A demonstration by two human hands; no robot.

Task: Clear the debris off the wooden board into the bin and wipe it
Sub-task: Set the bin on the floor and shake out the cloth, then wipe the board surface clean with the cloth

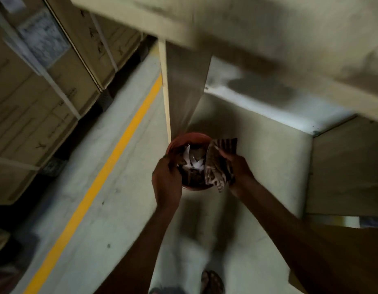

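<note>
Striped cloth (221, 166) clamped in right hand (239, 166) grip; left hand (166, 179) curled over blurred bin (190, 137), contents unclear.

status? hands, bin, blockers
Left hand over bin rim, grip unclear. Right hand holds striped cloth. Bin holds white scraps. No blockers.

The bin (189, 137) looks like smooth reddish-brown plastic with a faint sheen on its rim, and inside it lie crumpled white paper scraps (192, 161) among dark, dull debris. The cloth (217, 166) is a soft woven fabric, striped dark and pale, matt and creased. The floor (103, 209) is matt, slightly rough grey concrete crossed by a flat yellow painted line (111, 164), and the stacked boxes (45, 81) are dull brown cardboard bound with pale straps and bearing white paper labels (42, 38).
</note>
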